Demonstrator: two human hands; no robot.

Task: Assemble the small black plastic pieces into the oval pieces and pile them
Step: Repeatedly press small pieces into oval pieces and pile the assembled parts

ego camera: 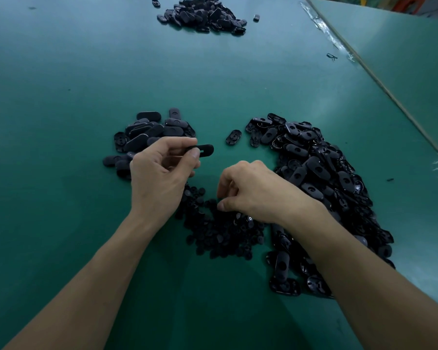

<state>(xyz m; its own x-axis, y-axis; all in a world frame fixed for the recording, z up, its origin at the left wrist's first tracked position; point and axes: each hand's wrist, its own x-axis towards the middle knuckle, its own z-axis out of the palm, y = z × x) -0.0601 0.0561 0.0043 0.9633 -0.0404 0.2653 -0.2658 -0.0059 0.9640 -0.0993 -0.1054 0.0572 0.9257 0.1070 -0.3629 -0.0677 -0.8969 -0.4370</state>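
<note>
Oval piece (209, 150) pinched, left hand (159, 173)

Left hand: I am seeing my left hand (162, 170) pinching one oval piece (205, 149) between thumb and fingers, raised above the table (61, 97).
Right hand: my right hand (250, 190) is curling its fingers down onto the heap of small pieces (220, 236); I cannot tell whether it is holding one.
Piles: a large oval pile (321, 173) is lying to the right, a smaller stack (147, 132) to the left, and a far heap (205, 13) well beyond.
</note>
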